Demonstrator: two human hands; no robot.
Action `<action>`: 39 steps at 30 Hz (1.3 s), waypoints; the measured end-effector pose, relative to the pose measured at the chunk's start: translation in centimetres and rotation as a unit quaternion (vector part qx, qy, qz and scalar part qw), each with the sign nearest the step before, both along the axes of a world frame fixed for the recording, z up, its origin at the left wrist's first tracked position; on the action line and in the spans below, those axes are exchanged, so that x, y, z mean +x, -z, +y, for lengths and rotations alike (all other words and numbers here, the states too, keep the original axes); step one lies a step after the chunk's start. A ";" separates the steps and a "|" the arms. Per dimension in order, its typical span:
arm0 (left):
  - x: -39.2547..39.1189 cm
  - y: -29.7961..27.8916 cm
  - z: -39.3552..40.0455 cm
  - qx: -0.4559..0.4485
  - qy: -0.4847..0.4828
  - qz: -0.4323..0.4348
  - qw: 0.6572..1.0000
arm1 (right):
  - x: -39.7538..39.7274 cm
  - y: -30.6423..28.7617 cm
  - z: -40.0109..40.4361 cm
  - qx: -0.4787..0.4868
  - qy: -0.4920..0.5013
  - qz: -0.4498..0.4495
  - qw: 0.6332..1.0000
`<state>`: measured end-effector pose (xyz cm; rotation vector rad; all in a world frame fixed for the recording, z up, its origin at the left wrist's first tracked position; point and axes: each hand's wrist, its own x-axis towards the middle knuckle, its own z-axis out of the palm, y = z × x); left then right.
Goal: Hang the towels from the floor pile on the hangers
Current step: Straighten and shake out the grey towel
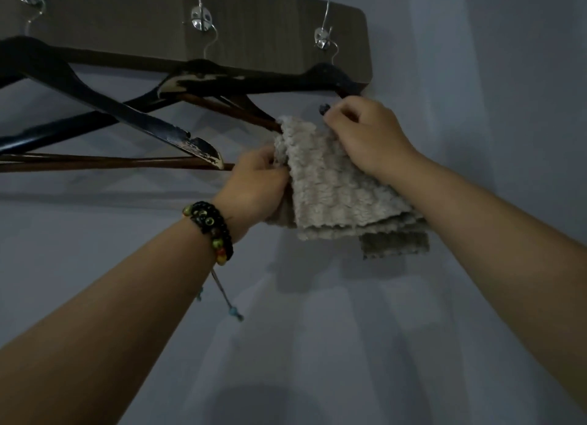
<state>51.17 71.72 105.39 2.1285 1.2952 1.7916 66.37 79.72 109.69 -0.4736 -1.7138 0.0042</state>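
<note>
**Towel going over the rightmost hanger's bar**

So the person is reaching up at a wall rack (222,27), a dark wood-look board with shiny metal hooks (200,19) screwed to it. Three black hangers hang off those hooks, all pretty scuffed, paint chipped pale at the ends. The one being worked on is the rightmost hanger (286,83), with a brown wooden crossbar running down to the right.

The towel (330,183) is a light grey, fluffy, ribbed thing, and it's draped over that crossbar near its right end, folded so a couple of layers hang down. A darker layer peeks out at the bottom right, behind the front flap.

The left hand (254,186) grips the towel's left edge, fingers curled into the fabric just under the bar. There's a beaded bracelet (211,230) on that wrist, black beads with some yellow and orange ones, and a cord with little blue beads dangling off it.

The right hand (365,132) is up at the top right of the towel, fingers bent and pinching the cloth right by the hanger's end. Whether it also has hold of the hanger tip there, can't tell.

Behind it all is a plain pale wall (476,75).
</note>
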 end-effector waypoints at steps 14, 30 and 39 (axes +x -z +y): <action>-3.2 1.9 1.4 0.025 -0.079 -0.139 0.987 | -0.2 6.3 2.8 -0.336 -0.296 0.112 0.887; -2.6 2.6 2.8 0.035 -0.185 -0.064 0.980 | 0.9 12.1 6.2 -0.164 -0.035 0.286 0.943; -3.0 3.5 3.4 0.055 -0.164 -0.066 0.983 | 1.3 13.5 6.6 -0.419 -0.299 0.453 0.728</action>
